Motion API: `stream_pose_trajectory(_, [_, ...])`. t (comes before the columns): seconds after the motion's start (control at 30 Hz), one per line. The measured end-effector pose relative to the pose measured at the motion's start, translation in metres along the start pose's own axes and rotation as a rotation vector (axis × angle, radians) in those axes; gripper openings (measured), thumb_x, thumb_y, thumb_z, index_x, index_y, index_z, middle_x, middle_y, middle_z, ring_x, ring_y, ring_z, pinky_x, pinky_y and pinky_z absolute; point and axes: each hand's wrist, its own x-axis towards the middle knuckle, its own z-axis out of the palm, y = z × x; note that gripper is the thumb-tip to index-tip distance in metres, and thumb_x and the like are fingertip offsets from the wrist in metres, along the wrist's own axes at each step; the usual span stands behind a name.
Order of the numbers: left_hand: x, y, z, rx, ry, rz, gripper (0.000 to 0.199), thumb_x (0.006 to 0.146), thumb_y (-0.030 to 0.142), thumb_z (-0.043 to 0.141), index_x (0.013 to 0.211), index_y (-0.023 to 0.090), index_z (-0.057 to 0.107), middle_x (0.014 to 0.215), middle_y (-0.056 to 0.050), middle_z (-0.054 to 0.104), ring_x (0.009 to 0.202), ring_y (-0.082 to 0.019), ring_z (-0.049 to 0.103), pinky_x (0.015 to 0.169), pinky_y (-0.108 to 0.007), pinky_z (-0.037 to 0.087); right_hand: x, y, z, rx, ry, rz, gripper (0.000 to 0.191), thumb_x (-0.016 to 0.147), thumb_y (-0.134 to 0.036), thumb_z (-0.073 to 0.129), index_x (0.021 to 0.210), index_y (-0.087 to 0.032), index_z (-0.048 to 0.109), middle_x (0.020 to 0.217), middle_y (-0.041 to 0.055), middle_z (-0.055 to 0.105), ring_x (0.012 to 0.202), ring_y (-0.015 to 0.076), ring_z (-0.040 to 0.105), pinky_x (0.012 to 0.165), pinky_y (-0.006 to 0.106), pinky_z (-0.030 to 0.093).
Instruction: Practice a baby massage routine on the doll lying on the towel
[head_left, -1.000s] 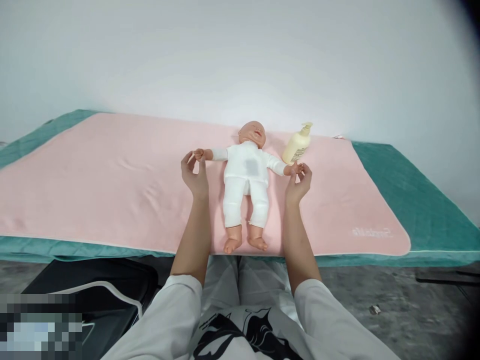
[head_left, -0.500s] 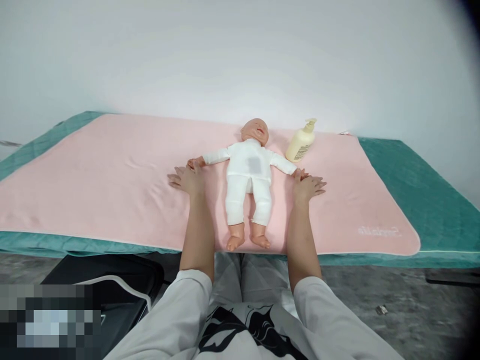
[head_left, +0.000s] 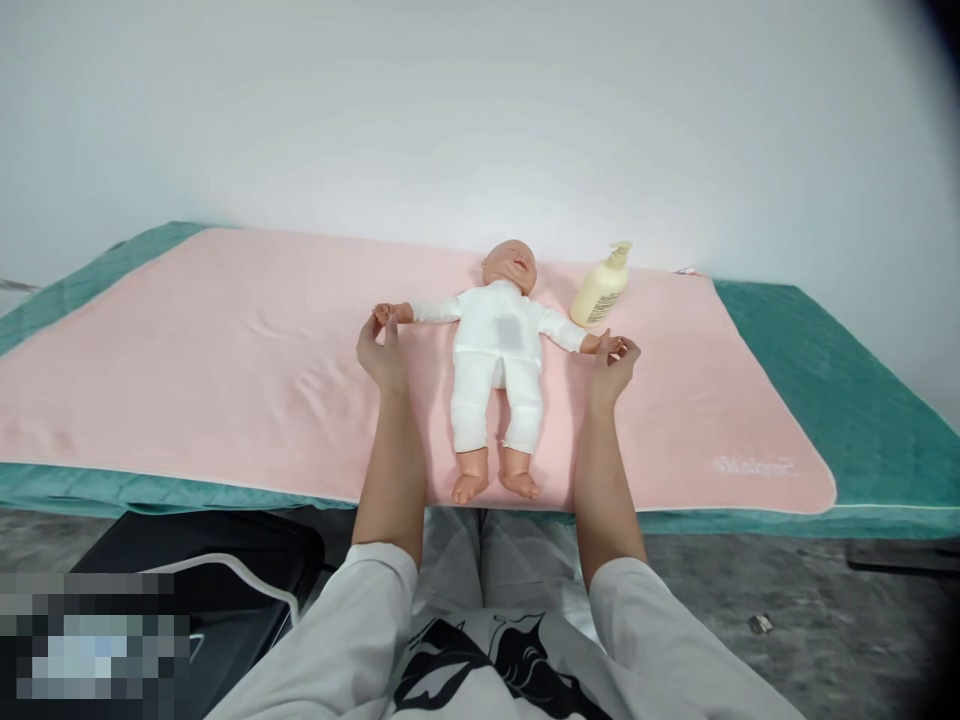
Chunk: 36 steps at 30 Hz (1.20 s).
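Two bare hands grasp the doll (head_left: 498, 322), which lies on its back, arms spread, on a soft pink mat (head_left: 247, 360). The left hand (head_left: 382, 352) has its fingers pinched round one smooth, moulded doll hand; the right hand (head_left: 615, 370) grips the other likewise. White fabric covers the doll's torso and limbs; its rounded head and feet look rubbery. A pale yellow, round-shouldered pump bottle (head_left: 599, 292) stands near the right hand. Quilted teal fabric (head_left: 847, 380) shows beneath the mat.
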Motion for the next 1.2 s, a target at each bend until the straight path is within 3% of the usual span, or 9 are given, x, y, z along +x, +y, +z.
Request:
stream_pose_trajectory(0.07, [-0.006, 0.018, 0.004, -0.056, 0.15, -0.1, 0.045, 0.093, 0.044, 0.055, 0.128, 0.017, 0.058, 0.123, -0.015, 0.068, 0.117, -0.026, 0.065, 0.105, -0.045, 0.05, -0.004, -0.005, 0.004, 0.047, 0.015, -0.119, 0.044, 0.095, -0.05, 0.044, 0.125, -0.018, 0.046, 0.127, 0.0155, 0.061, 0.106, 0.0204, 0.068, 0.092, 0.037, 0.056])
stream_pose_trajectory(0.2, [-0.026, 0.052, 0.013, -0.108, 0.127, 0.055, 0.04, 0.091, 0.041, 0.061, 0.125, 0.02, 0.062, 0.126, -0.01, 0.068, 0.12, -0.023, 0.064, 0.107, -0.039, 0.05, -0.014, -0.012, 0.011, 0.114, -0.009, -0.345, 0.047, 0.095, -0.048, 0.046, 0.13, -0.017, 0.05, 0.13, 0.0161, 0.06, 0.116, 0.0239, 0.064, 0.103, 0.044, 0.052])
stream_pose_trajectory(0.37, [-0.043, 0.07, 0.021, -0.063, -0.063, 0.292, 0.035, 0.092, 0.042, 0.061, 0.12, 0.023, 0.067, 0.126, -0.007, 0.069, 0.123, -0.023, 0.062, 0.11, -0.043, 0.048, -0.024, -0.015, 0.017, 0.077, -0.134, -0.599, 0.036, 0.097, -0.041, 0.048, 0.12, -0.02, 0.063, 0.121, 0.0132, 0.069, 0.116, 0.0252, 0.065, 0.106, 0.046, 0.05])
stream_pose_trajectory(0.57, [-0.042, 0.074, 0.026, 0.024, -0.285, 0.48, 0.032, 0.095, 0.042, 0.057, 0.118, 0.025, 0.069, 0.128, -0.006, 0.069, 0.127, -0.022, 0.061, 0.112, -0.043, 0.044, -0.031, -0.022, 0.023, 0.005, -0.301, -0.865, 0.029, 0.099, -0.03, 0.045, 0.114, -0.024, 0.069, 0.118, 0.0073, 0.074, 0.113, 0.0218, 0.068, 0.102, 0.044, 0.052])
stream_pose_trajectory(0.7, [-0.04, 0.075, 0.025, 0.105, -0.436, 0.586, 0.025, 0.095, 0.034, 0.057, 0.115, 0.027, 0.07, 0.126, -0.005, 0.071, 0.127, -0.021, 0.061, 0.114, -0.045, 0.04, -0.033, -0.026, 0.025, -0.044, -0.455, -0.916, 0.028, 0.099, -0.028, 0.046, 0.112, -0.026, 0.071, 0.118, 0.004, 0.075, 0.115, 0.0196, 0.068, 0.102, 0.042, 0.052])
stream_pose_trajectory(0.83, [-0.04, 0.08, 0.026, 0.159, -0.522, 0.593, 0.023, 0.094, 0.028, 0.059, 0.113, 0.029, 0.072, 0.122, -0.002, 0.073, 0.128, -0.021, 0.06, 0.116, -0.047, 0.036, -0.033, -0.026, 0.026, -0.043, -0.553, -0.894, 0.027, 0.099, -0.027, 0.049, 0.112, -0.028, 0.072, 0.119, 0.0027, 0.074, 0.118, 0.0189, 0.066, 0.104, 0.042, 0.052])
stream_pose_trajectory(1.0, [-0.042, 0.083, 0.029, 0.182, -0.559, 0.573, 0.021, 0.094, 0.027, 0.059, 0.107, 0.035, 0.074, 0.119, 0.001, 0.073, 0.127, -0.022, 0.06, 0.12, -0.053, 0.029, -0.032, -0.023, 0.029, -0.044, -0.572, -0.894, 0.026, 0.098, -0.026, 0.051, 0.111, -0.03, 0.074, 0.118, 0.0014, 0.075, 0.116, 0.0196, 0.067, 0.103, 0.043, 0.052])
stream_pose_trajectory(1.2, [-0.043, 0.082, 0.031, 0.175, -0.531, 0.605, 0.022, 0.093, 0.024, 0.061, 0.108, 0.033, 0.074, 0.117, -0.001, 0.074, 0.126, -0.021, 0.061, 0.117, -0.052, 0.033, -0.03, -0.021, 0.032, 0.0, -0.547, -0.95, 0.025, 0.098, -0.025, 0.052, 0.109, -0.029, 0.075, 0.116, 0.0, 0.076, 0.113, 0.0188, 0.068, 0.101, 0.042, 0.053])
